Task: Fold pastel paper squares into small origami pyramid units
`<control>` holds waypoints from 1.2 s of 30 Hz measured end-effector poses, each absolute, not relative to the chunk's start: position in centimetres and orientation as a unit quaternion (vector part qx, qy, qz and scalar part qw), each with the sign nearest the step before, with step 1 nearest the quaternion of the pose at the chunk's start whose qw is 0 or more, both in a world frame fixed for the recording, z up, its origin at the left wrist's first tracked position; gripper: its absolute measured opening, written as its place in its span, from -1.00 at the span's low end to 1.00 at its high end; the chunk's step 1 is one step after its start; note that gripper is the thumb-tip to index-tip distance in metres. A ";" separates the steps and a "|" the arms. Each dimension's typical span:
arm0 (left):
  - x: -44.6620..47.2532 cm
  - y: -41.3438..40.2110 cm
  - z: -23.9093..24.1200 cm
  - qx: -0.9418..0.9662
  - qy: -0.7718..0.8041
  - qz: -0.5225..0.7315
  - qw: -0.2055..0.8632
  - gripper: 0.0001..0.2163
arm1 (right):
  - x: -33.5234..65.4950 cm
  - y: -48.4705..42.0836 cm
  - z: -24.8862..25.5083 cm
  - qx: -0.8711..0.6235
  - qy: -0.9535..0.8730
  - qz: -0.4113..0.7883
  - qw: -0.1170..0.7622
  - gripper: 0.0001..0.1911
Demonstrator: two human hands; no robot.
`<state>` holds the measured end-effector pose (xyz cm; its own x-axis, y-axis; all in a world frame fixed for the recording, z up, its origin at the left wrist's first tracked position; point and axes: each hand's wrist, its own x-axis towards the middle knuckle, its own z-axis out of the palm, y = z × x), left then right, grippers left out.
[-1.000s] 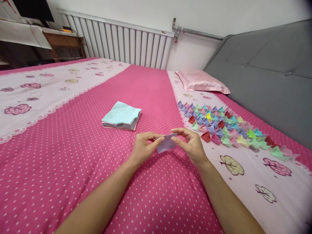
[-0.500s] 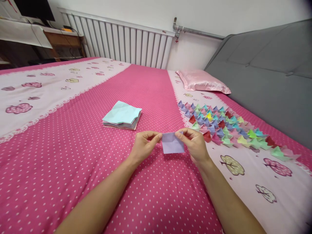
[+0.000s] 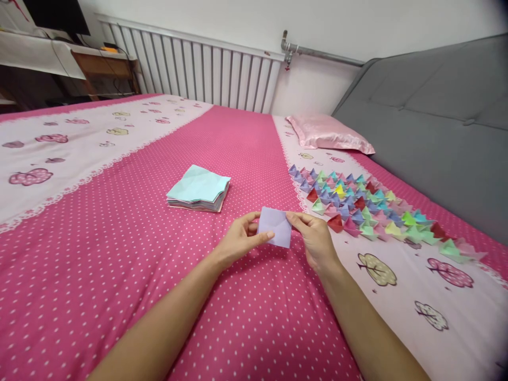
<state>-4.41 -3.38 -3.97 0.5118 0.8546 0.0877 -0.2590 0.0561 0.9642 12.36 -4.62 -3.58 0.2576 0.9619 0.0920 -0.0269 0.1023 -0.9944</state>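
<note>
A small lilac square of paper with faint creases is held up above the bed between both hands. My left hand grips its left side, thumb lying across the front and fingers behind. At the upper right corner, my right hand pinches the sheet between thumb and fingers. Beyond my left hand lies a stack of paper squares, with a light blue sheet on top. To the right of my right hand stand rows of folded paper boats in many colours.
The bed is spread with a pink dotted and flowered sheet. A pink satin pillow lies by the grey padded headboard. A white radiator runs along the wall; a desk with a monitor is far left.
The lilac paper has turned and tilted in my hands. My left thumb has slid from its upper left corner down onto its front, while my right hand keeps its pinch.
</note>
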 end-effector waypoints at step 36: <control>-5.0 -2.5 -4.4 0.425 0.350 0.461 0.696 -0.69 | 13.7 -5.1 -2.4 -0.427 -0.736 0.303 0.429 -0.70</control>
<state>-4.96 -2.53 -4.41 0.3304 0.9390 -0.0954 -0.3449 0.2142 0.9139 13.73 -5.08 -2.42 -0.2669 0.8886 0.3730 0.3674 0.4517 -0.8130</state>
